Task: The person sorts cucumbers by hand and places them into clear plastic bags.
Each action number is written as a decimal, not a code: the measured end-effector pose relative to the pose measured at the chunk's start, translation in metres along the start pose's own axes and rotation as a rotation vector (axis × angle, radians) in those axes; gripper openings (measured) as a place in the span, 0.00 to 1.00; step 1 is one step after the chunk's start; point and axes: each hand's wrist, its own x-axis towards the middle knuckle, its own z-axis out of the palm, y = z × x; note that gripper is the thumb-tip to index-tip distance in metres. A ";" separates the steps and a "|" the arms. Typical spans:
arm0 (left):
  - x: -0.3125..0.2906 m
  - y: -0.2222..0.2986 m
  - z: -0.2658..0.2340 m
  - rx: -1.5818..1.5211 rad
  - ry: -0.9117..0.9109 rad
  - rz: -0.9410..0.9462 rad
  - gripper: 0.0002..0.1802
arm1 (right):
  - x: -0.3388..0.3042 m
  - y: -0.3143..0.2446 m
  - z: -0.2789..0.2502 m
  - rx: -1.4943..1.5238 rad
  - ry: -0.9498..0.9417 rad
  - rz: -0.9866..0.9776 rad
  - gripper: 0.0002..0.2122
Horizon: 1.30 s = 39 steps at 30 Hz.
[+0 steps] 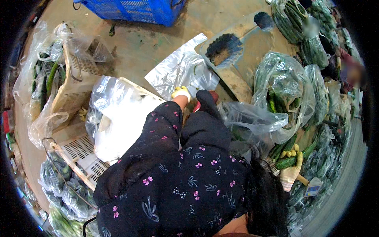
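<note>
Beside the heaped bagged greens, the pale-gloved right hand (pixel 291 173) grips a few green cucumbers (pixel 287 162); held so low, one could slip. Ahead, the yellow-gloved left hand (pixel 181 93) meets a crumpled clear plastic bag (pixel 188 71); its grip I cannot tell; a snag might tear the film.

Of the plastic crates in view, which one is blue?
The blue crate at the top edge, on the bare floor; the cream crates at left are pale and draped with clear bags.
</note>
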 end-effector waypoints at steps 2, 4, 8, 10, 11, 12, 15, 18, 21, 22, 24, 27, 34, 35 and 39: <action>0.000 0.012 -0.007 0.105 -0.028 -0.011 0.43 | -0.006 0.001 -0.011 -0.027 0.098 -0.011 0.16; -0.001 0.020 -0.006 0.223 0.078 -0.029 0.32 | -0.009 0.000 -0.021 -0.023 0.093 -0.015 0.15; 0.029 -0.003 -0.004 0.117 0.101 0.150 0.17 | -0.013 -0.002 -0.022 -0.044 0.085 -0.046 0.15; 0.050 -0.018 0.003 -0.065 0.121 0.114 0.18 | -0.012 -0.003 -0.014 -0.060 0.064 -0.056 0.15; 0.047 -0.017 -0.001 -0.166 0.132 0.085 0.18 | -0.013 -0.001 -0.012 -0.043 0.075 -0.062 0.15; 0.046 -0.014 -0.007 -0.271 0.147 0.121 0.19 | -0.014 0.000 -0.010 -0.028 0.083 -0.067 0.15; 0.032 -0.003 -0.034 -1.185 -0.009 0.217 0.17 | -0.016 -0.002 -0.005 -0.033 0.056 -0.090 0.17; -0.038 0.034 -0.089 -1.695 -0.213 0.539 0.11 | -0.015 -0.001 0.004 -0.024 0.034 -0.089 0.18; -0.145 0.062 -0.122 -1.776 -0.250 0.874 0.11 | -0.010 0.010 0.044 0.001 -0.163 0.028 0.20; -0.179 0.070 -0.128 -1.662 -0.195 0.966 0.12 | -0.011 0.012 0.047 0.003 -0.239 0.133 0.22; -0.254 0.080 -0.136 -1.312 -0.056 1.236 0.16 | -0.014 0.031 0.065 -0.021 -0.459 0.203 0.26; -0.314 0.088 -0.113 -1.009 0.134 1.429 0.22 | -0.030 0.045 0.108 -0.171 -0.610 0.211 0.31; -0.375 0.069 -0.044 -0.725 0.184 1.659 0.29 | -0.041 0.037 0.100 -0.309 -0.419 0.110 0.17; -0.376 0.071 -0.035 -0.690 0.254 1.699 0.31 | -0.034 0.035 0.076 -0.400 -0.374 0.067 0.15; -0.373 0.056 -0.027 -0.542 -0.057 1.703 0.37 | -0.035 0.045 0.073 -0.400 -0.219 -0.096 0.16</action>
